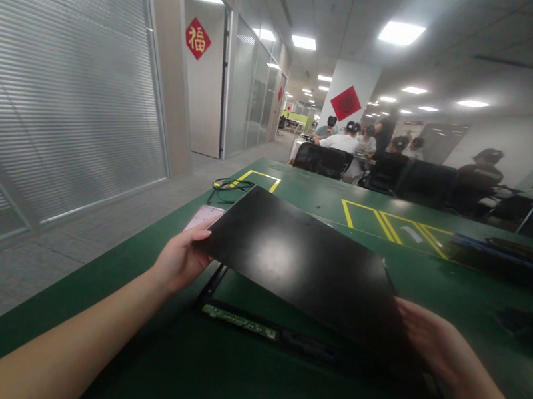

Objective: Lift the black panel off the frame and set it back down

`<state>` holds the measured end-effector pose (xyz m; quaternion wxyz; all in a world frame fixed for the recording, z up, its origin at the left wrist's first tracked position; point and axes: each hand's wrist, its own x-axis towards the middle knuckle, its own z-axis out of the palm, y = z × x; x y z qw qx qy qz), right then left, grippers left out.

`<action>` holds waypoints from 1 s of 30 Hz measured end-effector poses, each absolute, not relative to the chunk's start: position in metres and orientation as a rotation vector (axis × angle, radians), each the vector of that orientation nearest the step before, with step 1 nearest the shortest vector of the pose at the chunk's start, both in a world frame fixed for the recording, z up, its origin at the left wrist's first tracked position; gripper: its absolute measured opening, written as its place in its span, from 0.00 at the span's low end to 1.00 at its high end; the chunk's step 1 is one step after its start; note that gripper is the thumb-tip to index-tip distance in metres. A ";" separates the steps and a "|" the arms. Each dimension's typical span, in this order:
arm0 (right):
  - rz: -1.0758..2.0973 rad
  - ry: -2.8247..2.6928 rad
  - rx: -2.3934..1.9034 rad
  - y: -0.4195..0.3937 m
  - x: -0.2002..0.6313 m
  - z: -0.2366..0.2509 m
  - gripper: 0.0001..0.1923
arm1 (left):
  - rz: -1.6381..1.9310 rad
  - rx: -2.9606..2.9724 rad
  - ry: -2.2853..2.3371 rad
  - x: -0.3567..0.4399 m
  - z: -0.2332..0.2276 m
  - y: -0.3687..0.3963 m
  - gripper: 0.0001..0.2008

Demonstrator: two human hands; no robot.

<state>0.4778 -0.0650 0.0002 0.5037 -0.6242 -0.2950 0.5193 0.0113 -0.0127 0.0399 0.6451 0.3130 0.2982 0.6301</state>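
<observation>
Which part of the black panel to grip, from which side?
I'd take the black panel by its short edges, left hand from the left, right hand from the right: it's thin, flat and wide, and its left end sits clear of the dark frame, leaving room beneath.

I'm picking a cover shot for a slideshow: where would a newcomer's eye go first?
Probably to the glossy black panel at center, tilted over a dark frame on the green table, with the left hand gripping its left edge and the right hand at its right. Next, likely the red diamonds: one on the door at upper left, another on the pillar beyond the table.
</observation>
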 end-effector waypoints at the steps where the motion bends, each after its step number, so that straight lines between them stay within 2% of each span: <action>1: 1.224 -0.681 -1.531 -0.065 0.476 0.002 0.19 | 1.433 0.721 0.688 0.011 0.040 -0.013 0.24; 5: 1.089 -0.624 -1.592 -0.065 0.473 0.008 0.28 | 1.427 0.752 0.736 0.013 0.039 -0.014 0.22; 12: 0.962 -0.663 -1.665 -0.066 0.472 0.010 0.32 | 1.400 0.869 0.830 0.012 0.032 -0.012 0.21; 19: 0.817 -0.726 -1.797 -0.066 0.475 0.012 0.31 | 1.335 0.890 0.889 0.013 0.025 -0.012 0.26; 30: 0.686 -0.762 -1.848 -0.063 0.483 0.002 0.27 | 1.248 0.845 0.940 0.021 0.017 -0.015 0.27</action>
